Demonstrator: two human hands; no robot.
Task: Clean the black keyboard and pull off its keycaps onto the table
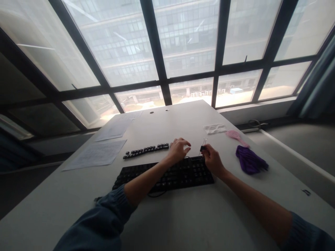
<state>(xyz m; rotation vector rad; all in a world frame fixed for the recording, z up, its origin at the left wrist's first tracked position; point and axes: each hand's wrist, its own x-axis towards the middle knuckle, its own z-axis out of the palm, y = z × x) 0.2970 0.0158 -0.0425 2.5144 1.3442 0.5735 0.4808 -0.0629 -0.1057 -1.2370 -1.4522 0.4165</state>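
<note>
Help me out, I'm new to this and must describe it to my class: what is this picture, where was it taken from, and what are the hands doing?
There is no robot here: these are a person's own bare hands. The single picture comes from a camera worn on the head, looking forward and down.

The right hand holds a small black clip with thin pale handles. The left hand is open near the far edge of a black keyboard, with nothing visible in its fingers.

On the white table, a strip of black keys lies beyond the keyboard. Printed sheets lie to the left. To the right are something white and crumpled, a pink brush and a purple cloth.
</note>
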